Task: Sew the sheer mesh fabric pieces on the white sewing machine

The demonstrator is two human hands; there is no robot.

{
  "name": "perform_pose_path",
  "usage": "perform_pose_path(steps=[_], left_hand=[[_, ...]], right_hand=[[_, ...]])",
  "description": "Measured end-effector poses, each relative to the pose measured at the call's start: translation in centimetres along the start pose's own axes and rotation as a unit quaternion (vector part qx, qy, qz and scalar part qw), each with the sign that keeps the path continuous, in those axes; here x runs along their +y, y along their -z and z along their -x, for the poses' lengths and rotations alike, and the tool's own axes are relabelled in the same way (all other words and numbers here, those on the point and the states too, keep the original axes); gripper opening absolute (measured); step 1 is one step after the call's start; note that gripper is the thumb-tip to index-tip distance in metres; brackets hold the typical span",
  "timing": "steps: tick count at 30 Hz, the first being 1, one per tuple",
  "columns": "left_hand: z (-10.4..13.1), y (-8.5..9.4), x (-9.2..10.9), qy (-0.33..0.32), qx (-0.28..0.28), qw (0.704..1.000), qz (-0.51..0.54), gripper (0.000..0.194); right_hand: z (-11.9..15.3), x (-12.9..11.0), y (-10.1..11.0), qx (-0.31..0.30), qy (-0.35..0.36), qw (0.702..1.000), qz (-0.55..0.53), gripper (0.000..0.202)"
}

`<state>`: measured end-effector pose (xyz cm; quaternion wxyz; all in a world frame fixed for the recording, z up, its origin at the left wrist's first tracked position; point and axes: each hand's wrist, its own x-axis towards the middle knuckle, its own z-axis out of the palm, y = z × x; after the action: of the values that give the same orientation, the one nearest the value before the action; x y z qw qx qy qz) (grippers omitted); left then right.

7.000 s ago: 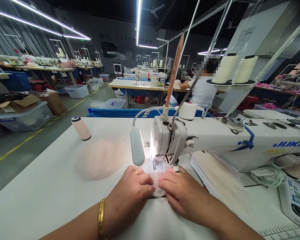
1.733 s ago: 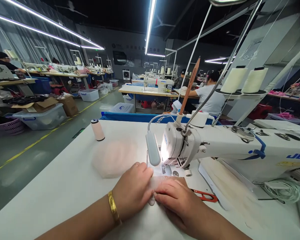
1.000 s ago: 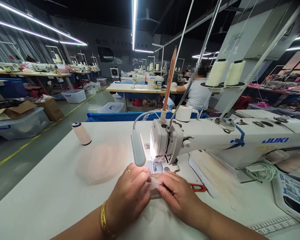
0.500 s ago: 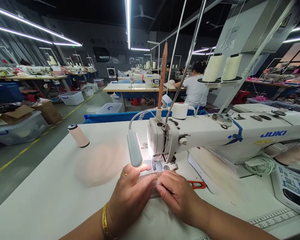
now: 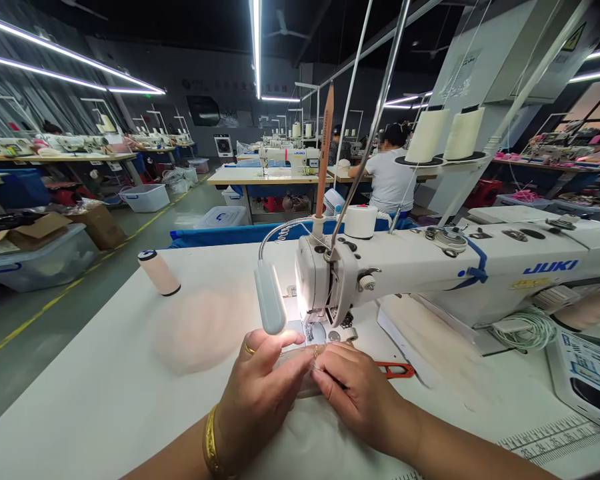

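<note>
A thin, sheer pale fabric lies between my two hands, just in front of the sewing machine's needle area. My left hand, with a gold ring and bracelet, pinches the fabric's edge between thumb and fingers. Close against it, my right hand grips the same edge with curled fingers; the fingertips of both nearly meet. Behind them the presser foot of the white sewing machine is lit by a small grey lamp. An orange-handled tool lies by my right hand, its other end hidden.
Left on the white table are a pile of sheer peach fabric and a pink thread cone. Pale fabric pieces lie under the machine arm. A control box stands at right. Another person sits further back.
My hands stay almost in the same place with the fabric between them. The whole view has shifted very slightly.
</note>
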<state>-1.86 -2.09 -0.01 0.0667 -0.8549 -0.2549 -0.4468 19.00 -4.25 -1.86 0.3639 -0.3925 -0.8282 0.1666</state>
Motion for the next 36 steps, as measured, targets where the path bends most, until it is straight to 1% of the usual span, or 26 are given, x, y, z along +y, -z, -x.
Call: perform_pose_path(steps=[4, 11, 15, 22, 24, 26, 29, 32, 34, 36], left_hand=[[0.1, -0.1, 0.0, 0.0, -0.003, 1.0, -0.002, 0.027], [-0.1, 0.0, 0.3, 0.014, -0.022, 1.0, -0.004, 0.036], [-0.1, 0.0, 0.4, 0.02, -0.015, 1.0, -0.002, 0.034], [0.0, 0.0, 0.1, 0.02, -0.019, 1.0, -0.013, 0.027], [0.0, 0.1, 0.1, 0.02, -0.019, 0.999, -0.017, 0.026], [0.0, 0.0, 0.2, 0.025, -0.017, 0.999, -0.016, 0.024], [0.0, -0.1, 0.3, 0.041, -0.02, 0.999, -0.004, 0.023], [-0.3, 0.0, 0.6, 0.054, -0.017, 0.998, 0.004, 0.022], [-0.7, 0.4, 1.1, 0.066, -0.017, 0.998, 0.006, 0.02], [-1.2, 1.3, 2.0, 0.083, -0.041, 0.995, 0.026, 0.019]], right_hand=[[0.0, 0.0, -0.1, 0.004, 0.002, 1.0, 0.001, 0.03], [0.1, 0.0, -0.2, 0.014, 0.012, 1.0, 0.012, 0.03], [0.1, 0.0, -0.2, 0.018, 0.014, 1.0, 0.012, 0.03], [0.2, -0.1, 0.0, 0.008, 0.005, 1.0, 0.004, 0.031], [0.2, -0.4, 0.1, 0.016, -0.009, 1.0, -0.01, 0.023], [0.3, -0.7, 0.2, 0.03, -0.024, 0.999, -0.028, 0.005], [0.1, -0.6, 0.1, 0.043, -0.008, 0.999, -0.026, 0.016], [-0.1, -0.3, -0.2, 0.058, 0.014, 0.998, -0.013, 0.016], [-0.2, -0.6, 0.4, 0.064, 0.021, 0.998, -0.02, 0.016], [0.0, -1.9, 2.0, 0.051, 0.037, 0.997, -0.035, 0.017]])
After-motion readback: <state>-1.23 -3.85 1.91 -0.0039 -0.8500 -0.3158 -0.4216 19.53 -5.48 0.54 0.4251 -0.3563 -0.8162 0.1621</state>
